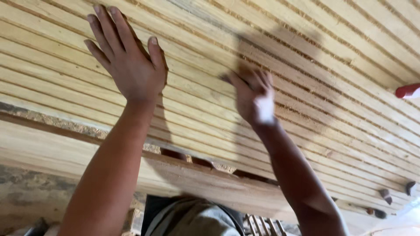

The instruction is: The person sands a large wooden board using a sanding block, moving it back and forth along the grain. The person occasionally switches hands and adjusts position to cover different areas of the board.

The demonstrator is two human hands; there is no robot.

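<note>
Left hand (129, 65) flat, fingers apart, on wood slats (332, 87). Right hand (253, 96) beside it, blurry, grip unclear. Rough slat edges might give splinters.

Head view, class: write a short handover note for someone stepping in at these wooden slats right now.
Left hand: open, palm flat on the wooden slats, fingers spread. It holds nothing.
Right hand: blurred, pressed on the slats further right; whether its grip encloses anything cannot be told. A white patch shows on its back.
Things: slats lie side by side in a wide panel on a thick plank. Sawdust sits along the near edge. A red object lies at the right edge.
Done and left: the frame does not show how far the surface has been worked.
</note>
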